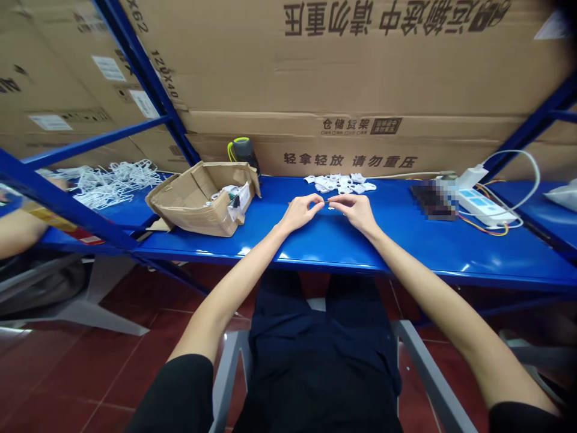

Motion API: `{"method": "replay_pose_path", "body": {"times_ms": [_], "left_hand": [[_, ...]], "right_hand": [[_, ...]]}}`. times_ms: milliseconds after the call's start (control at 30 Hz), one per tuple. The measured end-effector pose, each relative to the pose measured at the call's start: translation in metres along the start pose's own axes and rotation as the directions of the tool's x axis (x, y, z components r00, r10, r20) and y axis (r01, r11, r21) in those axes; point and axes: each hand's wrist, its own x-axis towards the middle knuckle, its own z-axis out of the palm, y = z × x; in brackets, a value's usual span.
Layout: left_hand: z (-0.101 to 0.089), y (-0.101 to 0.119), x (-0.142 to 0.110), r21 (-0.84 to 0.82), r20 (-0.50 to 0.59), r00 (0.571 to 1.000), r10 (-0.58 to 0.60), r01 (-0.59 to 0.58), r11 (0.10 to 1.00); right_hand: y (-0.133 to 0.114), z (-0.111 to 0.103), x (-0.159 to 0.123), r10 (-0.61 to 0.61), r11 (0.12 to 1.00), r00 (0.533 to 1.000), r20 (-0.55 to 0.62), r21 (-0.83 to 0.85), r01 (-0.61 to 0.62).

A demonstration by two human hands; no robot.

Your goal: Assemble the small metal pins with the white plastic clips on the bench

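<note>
The counter (451, 255) is smooth painted metal with a glossy finish that throws back bright streaks, and the frame (54, 197) looks like the same coated metal. Matt brown cardboard makes up the tall panel (338, 72) and the creased, rough-edged open box (193, 218), while the small white pieces (345, 182) and the power strip (484, 207) look like smooth plastic. The chair (430, 373) appears dull plastic, the trousers (315, 361) soft matt cloth, and the floor tiles (121, 373) faintly shiny.
</note>
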Motion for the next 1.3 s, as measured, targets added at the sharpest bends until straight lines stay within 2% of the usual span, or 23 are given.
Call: {"method": "replay_pose_path", "body": {"times_ms": [200,433,733,1067,1300], "left_hand": [[0.0002,0.0015,0.0007,-0.036,0.000,1.000,0.005,-0.005,0.999],[0.0006,0.0012,0.0003,-0.023,-0.022,1.000,-0.002,0.001,1.000],[-0.0023,0.0012,-0.0013,0.041,-0.003,1.000,0.020,-0.020,0.999],[-0.0029,0.0025,-0.0009,-0.025,0.013,1.000,0.025,-0.024,0.999],[-0.0026,-0.0006,0.0008,-0.024,-0.036,0.998,0.055,-0.056,0.998]], "right_hand": [[0.0006,0.0006,0.0001,-0.012,1.000,0.999,-0.032,-0.009,0.012],[0.0029,0.0015,0.0004,-0.038,0.999,0.999,-0.014,-0.037,0.038],[0.0032,-0.0004,0.0008,0.018,1.000,1.000,-0.006,-0.006,-0.018],[-0.0019,0.0004,-0.0001,0.072,0.995,0.997,-0.003,0.073,-0.071],[-0.0017,-0.0019,0.0001,0.052,0.999,0.998,-0.024,-0.002,-0.052]]}}
